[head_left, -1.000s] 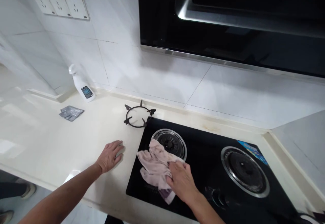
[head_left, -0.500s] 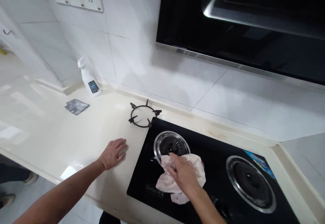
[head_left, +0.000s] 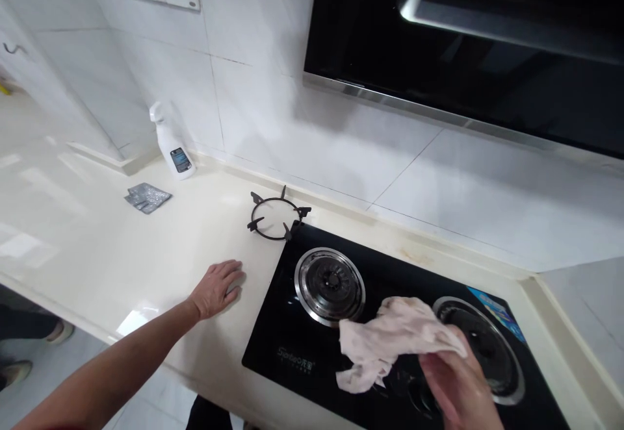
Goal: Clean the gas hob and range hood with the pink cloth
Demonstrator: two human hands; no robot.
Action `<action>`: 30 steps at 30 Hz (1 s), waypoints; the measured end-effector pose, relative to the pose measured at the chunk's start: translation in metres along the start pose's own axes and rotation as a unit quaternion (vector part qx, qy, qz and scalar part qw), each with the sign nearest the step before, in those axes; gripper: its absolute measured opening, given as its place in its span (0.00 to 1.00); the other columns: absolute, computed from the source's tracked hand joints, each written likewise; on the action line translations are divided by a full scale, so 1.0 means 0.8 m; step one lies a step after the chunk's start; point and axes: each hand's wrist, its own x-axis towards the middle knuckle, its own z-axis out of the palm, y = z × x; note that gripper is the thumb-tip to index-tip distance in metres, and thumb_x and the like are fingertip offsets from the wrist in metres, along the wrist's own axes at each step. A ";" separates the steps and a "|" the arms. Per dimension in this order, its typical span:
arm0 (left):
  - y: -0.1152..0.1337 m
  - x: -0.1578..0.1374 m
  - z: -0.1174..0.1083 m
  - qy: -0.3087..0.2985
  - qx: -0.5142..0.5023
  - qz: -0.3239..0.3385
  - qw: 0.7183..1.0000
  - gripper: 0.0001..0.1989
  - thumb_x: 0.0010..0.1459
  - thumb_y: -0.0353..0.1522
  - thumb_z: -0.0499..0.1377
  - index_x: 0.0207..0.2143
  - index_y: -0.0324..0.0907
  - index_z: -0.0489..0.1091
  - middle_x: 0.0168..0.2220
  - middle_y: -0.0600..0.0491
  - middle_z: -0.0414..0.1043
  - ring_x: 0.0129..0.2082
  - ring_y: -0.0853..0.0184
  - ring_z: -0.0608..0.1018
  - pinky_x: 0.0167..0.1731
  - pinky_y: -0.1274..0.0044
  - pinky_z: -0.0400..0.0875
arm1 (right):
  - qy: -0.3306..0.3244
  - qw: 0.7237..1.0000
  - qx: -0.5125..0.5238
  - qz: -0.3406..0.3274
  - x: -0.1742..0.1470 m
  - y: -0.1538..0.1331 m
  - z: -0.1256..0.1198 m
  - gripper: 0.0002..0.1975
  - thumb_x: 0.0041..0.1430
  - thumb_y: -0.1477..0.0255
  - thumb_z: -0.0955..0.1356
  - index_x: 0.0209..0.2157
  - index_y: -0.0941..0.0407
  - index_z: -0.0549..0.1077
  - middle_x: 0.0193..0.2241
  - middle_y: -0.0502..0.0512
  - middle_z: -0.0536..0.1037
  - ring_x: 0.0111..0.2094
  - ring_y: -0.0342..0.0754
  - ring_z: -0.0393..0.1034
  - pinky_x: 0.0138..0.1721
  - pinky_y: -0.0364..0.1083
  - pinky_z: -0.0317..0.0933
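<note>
Gripped in my right hand [head_left: 453, 378] is a pale pink cloth [head_left: 390, 339], lifted and draped over the middle of the black gas hob [head_left: 277, 326]. My left hand [head_left: 218, 289] lies flat on the pale countertop, left of the hob, with its fingers stretched out and nothing in it. The left burner [head_left: 330, 284] is uncovered, with a shiny metal ring round a dark centre. Part of the right burner [head_left: 487, 352] is hidden behind the cloth and my right hand. A black pan support [head_left: 253, 212] rests at the hob's back left corner, partly on the counter.
A white spray bottle [head_left: 170, 141] stands by the wall, with a grey folded packet [head_left: 147, 197] in front of it. The black range hood [head_left: 439, 86] juts out above the hob. Another person's shoe [head_left: 61, 331] shows on the floor at lower left.
My right hand has lifted the cloth off the left burner and moved it right, towards the right burner. The left hand stays in the same place on the counter.
</note>
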 end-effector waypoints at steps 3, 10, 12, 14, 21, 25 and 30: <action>-0.002 -0.001 0.002 0.003 -0.002 0.000 1.000 0.18 0.63 0.37 0.55 0.54 0.44 0.70 0.61 0.43 0.69 0.61 0.53 0.69 0.56 0.59 0.66 | 0.040 0.997 0.062 -0.038 -0.016 -0.036 -0.003 0.11 0.53 0.63 0.71 0.38 0.48 0.70 0.40 0.50 0.76 0.42 0.51 0.73 0.43 0.49 0.69; -0.006 -0.001 0.006 0.011 0.003 0.003 1.000 0.18 0.64 0.38 0.54 0.55 0.44 0.70 0.61 0.44 0.69 0.61 0.54 0.69 0.56 0.60 0.66 | 0.005 0.979 -0.203 0.000 -0.037 -0.002 -0.069 0.18 0.52 0.53 0.70 0.41 0.48 0.74 0.41 0.56 0.80 0.45 0.61 0.74 0.47 0.59 0.68; -0.005 0.000 0.005 0.012 0.001 0.002 1.000 0.19 0.64 0.39 0.54 0.54 0.45 0.70 0.60 0.44 0.69 0.61 0.54 0.70 0.56 0.60 0.66 | -0.041 0.934 -0.355 0.033 -0.034 0.018 -0.084 0.19 0.45 0.53 0.72 0.36 0.50 0.76 0.42 0.57 0.80 0.47 0.61 0.74 0.47 0.57 0.68; -0.005 0.000 0.005 0.012 0.000 0.005 1.000 0.19 0.64 0.39 0.54 0.54 0.45 0.70 0.60 0.44 0.69 0.61 0.54 0.70 0.56 0.60 0.66 | -0.043 0.906 -0.421 0.020 -0.030 0.029 -0.087 0.21 0.46 0.52 0.71 0.38 0.51 0.77 0.47 0.58 0.78 0.50 0.60 0.72 0.49 0.55 0.68; -0.005 0.001 0.003 0.016 0.005 0.006 1.000 0.18 0.64 0.38 0.54 0.54 0.45 0.70 0.60 0.44 0.70 0.60 0.54 0.70 0.55 0.60 0.66 | -0.044 0.842 -0.515 -0.153 0.002 0.023 0.001 0.18 0.61 0.54 0.63 0.43 0.52 0.73 0.43 0.57 0.76 0.45 0.54 0.70 0.47 0.54 0.64; -0.005 0.001 0.003 0.017 0.012 0.010 1.000 0.18 0.65 0.38 0.53 0.55 0.44 0.70 0.60 0.43 0.69 0.60 0.54 0.70 0.55 0.61 0.66 | -0.096 0.745 -0.636 -0.176 0.027 0.048 0.068 0.20 0.61 0.57 0.65 0.50 0.53 0.71 0.49 0.61 0.75 0.50 0.60 0.67 0.48 0.57 0.60; -0.004 0.000 0.002 0.012 0.017 0.009 1.000 0.18 0.64 0.37 0.54 0.54 0.44 0.69 0.61 0.43 0.69 0.61 0.54 0.70 0.55 0.60 0.66 | -0.116 0.701 -0.702 -0.045 0.060 0.069 0.053 0.14 0.64 0.67 0.61 0.46 0.55 0.71 0.39 0.62 0.79 0.44 0.59 0.73 0.45 0.56 0.60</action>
